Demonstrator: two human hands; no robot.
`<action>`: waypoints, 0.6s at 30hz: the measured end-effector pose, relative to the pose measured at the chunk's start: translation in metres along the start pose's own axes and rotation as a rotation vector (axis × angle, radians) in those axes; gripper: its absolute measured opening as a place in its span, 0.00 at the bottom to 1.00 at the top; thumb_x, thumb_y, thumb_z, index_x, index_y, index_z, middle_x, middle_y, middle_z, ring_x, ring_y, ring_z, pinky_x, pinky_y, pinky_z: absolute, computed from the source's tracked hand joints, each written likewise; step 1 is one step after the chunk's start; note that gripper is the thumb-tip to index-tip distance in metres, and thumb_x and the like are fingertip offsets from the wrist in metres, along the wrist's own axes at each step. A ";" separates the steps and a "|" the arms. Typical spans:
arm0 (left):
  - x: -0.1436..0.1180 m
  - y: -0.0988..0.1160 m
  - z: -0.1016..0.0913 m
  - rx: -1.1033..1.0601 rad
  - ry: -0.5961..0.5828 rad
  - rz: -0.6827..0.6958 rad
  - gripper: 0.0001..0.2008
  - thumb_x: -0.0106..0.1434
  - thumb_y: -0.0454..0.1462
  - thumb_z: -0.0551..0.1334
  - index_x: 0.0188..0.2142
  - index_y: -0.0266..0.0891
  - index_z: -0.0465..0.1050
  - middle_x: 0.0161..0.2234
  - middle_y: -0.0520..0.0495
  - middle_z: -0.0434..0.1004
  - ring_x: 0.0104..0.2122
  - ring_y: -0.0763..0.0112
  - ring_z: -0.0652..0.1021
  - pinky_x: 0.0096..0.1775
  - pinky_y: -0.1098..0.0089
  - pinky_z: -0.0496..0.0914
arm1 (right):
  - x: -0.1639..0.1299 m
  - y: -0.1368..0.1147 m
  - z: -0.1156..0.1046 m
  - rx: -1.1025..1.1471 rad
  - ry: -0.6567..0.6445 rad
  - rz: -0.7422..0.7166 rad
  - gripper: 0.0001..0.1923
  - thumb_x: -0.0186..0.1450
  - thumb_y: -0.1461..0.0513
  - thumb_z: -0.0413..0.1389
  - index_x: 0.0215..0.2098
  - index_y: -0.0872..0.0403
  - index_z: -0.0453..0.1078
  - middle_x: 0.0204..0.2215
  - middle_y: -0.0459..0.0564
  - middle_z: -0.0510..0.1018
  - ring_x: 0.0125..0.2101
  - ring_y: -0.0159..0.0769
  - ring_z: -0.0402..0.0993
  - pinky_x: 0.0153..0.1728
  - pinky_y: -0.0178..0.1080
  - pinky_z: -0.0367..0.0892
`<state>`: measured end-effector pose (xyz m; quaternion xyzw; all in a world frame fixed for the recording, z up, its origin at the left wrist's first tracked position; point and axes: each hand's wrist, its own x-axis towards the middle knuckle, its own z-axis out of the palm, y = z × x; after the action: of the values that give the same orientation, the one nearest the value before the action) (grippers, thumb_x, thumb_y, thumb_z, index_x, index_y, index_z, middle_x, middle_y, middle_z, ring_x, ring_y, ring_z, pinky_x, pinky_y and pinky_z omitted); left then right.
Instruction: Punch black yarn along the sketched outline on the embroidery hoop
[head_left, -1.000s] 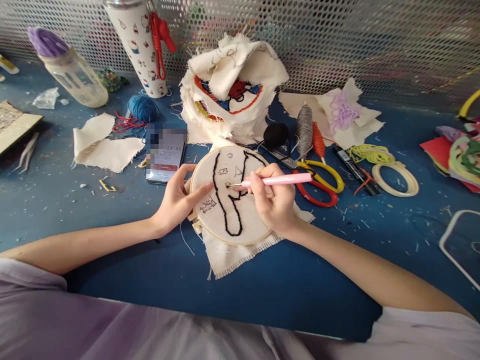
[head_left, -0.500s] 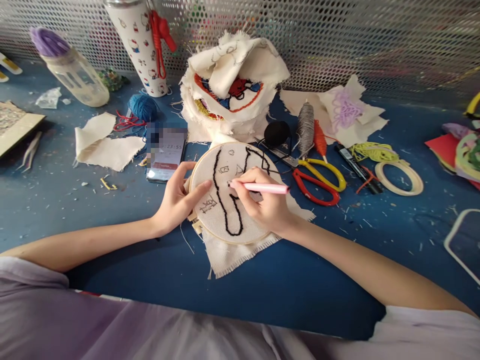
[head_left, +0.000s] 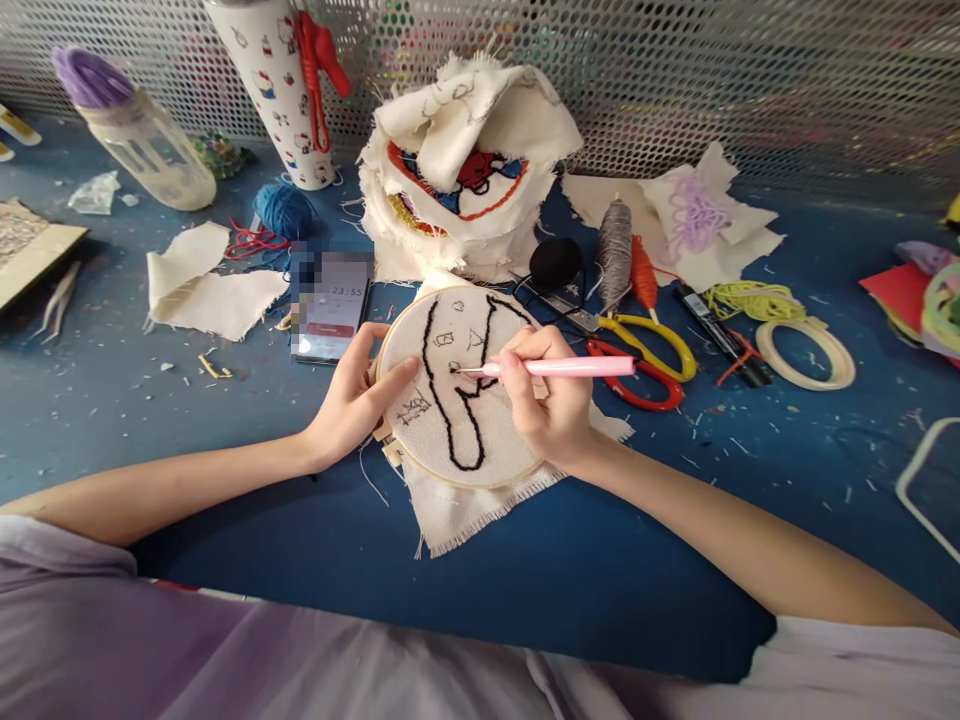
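In the head view, my left hand (head_left: 358,400) grips the left rim of a round embroidery hoop (head_left: 499,455), its thumb lying on the cloth. Cream fabric is stretched in the hoop, with a thick black stitched outline and several small drawn figures; a frayed corner (head_left: 446,520) hangs out below. Between the thumb and fingers of my right hand (head_left: 551,395) is a pink-handled punch needle (head_left: 585,367). Its thin metal tip points left and meets or hovers just over the fabric near a small drawn mark; I cannot tell which. The hoop's underside is hidden.
Behind the hoop sits a stack of frayed embroidered cloths (head_left: 457,240). Scissors (head_left: 645,345), a black yarn ball (head_left: 556,263), a marker (head_left: 720,335) and a small hoop (head_left: 806,385) lie to the right. A phone (head_left: 334,310), tumbler (head_left: 277,100) and blue yarn (head_left: 283,211) are on the left.
My right hand has shifted right and drawn the punch needle back, so its metal tip now shows. My left hand keeps its hold on the hoop.
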<state>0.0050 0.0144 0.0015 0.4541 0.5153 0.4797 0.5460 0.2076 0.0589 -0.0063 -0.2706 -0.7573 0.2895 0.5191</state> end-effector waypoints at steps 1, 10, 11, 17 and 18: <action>0.000 0.000 0.000 -0.003 -0.002 -0.005 0.14 0.62 0.42 0.64 0.42 0.42 0.62 0.25 0.55 0.73 0.21 0.77 0.74 0.20 0.80 0.68 | 0.000 0.000 0.000 -0.004 0.000 0.001 0.08 0.68 0.67 0.50 0.33 0.50 0.57 0.27 0.42 0.65 0.28 0.29 0.68 0.28 0.35 0.66; -0.004 0.002 0.000 -0.005 -0.014 0.018 0.13 0.62 0.41 0.64 0.42 0.42 0.63 0.24 0.57 0.69 0.19 0.79 0.70 0.18 0.81 0.65 | 0.002 -0.003 -0.001 -0.259 -0.123 -0.203 0.10 0.64 0.70 0.53 0.33 0.50 0.57 0.26 0.44 0.68 0.27 0.32 0.66 0.29 0.38 0.66; -0.004 0.002 0.000 0.006 -0.006 0.034 0.13 0.62 0.41 0.65 0.42 0.42 0.63 0.24 0.56 0.69 0.19 0.79 0.71 0.19 0.80 0.66 | 0.003 -0.003 -0.001 -0.318 -0.161 -0.251 0.10 0.64 0.70 0.54 0.34 0.50 0.58 0.25 0.44 0.69 0.27 0.32 0.66 0.29 0.39 0.66; -0.004 0.001 0.000 0.018 0.012 0.055 0.14 0.62 0.40 0.65 0.43 0.43 0.63 0.27 0.56 0.70 0.20 0.79 0.70 0.20 0.80 0.67 | 0.007 -0.004 0.001 -0.398 -0.275 -0.235 0.06 0.65 0.68 0.54 0.35 0.51 0.62 0.27 0.47 0.73 0.30 0.36 0.67 0.33 0.43 0.67; -0.003 0.002 0.000 0.005 0.002 0.040 0.13 0.62 0.40 0.65 0.43 0.42 0.63 0.26 0.56 0.70 0.20 0.79 0.70 0.20 0.80 0.67 | 0.006 -0.004 0.000 -0.328 -0.251 -0.190 0.06 0.65 0.68 0.54 0.36 0.51 0.62 0.28 0.47 0.73 0.30 0.35 0.68 0.33 0.43 0.67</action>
<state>0.0052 0.0112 0.0035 0.4651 0.5078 0.4896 0.5349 0.2053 0.0607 0.0002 -0.2409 -0.8749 0.1435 0.3949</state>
